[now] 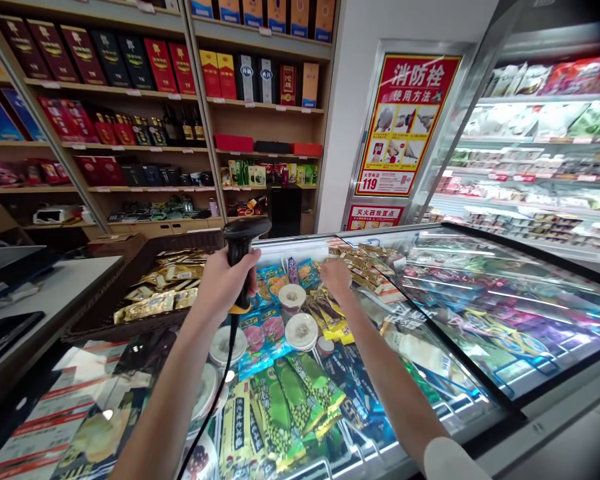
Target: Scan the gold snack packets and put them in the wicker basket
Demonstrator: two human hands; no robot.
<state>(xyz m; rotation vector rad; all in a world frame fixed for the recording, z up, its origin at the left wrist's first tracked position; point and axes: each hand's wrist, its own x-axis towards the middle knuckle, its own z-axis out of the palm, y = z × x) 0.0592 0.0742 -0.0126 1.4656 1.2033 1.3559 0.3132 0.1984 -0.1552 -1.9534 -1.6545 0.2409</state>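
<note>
My left hand (pixel 225 280) is wrapped round the handle of a black barcode scanner (pixel 245 233), held upright over the chest freezer. Its black cord (pixel 223 387) hangs down along my forearm. My right hand (pixel 336 277) is closed in a fist above the far part of the freezer, and its inner side is turned away, so whatever it may hold is hidden. Yellow ice cream packs (pixel 330 313) lie just below it, with gold-brown packs (pixel 365 263) to its right. Green ice cream packs (pixel 297 393), blue packs (pixel 263 333) and round white-lidded tubs (pixel 301 331) fill the freezer between my arms.
A dark basket (pixel 145 267) of gold packets stands left of the scanner, beside a counter (pixel 55 287). The freezer's sliding glass lid (pixel 460 300) covers its right side. Shelves of boxes (pixel 257 107), a red poster (pixel 407 127) and a lit cooler (pixel 545 147) stand behind.
</note>
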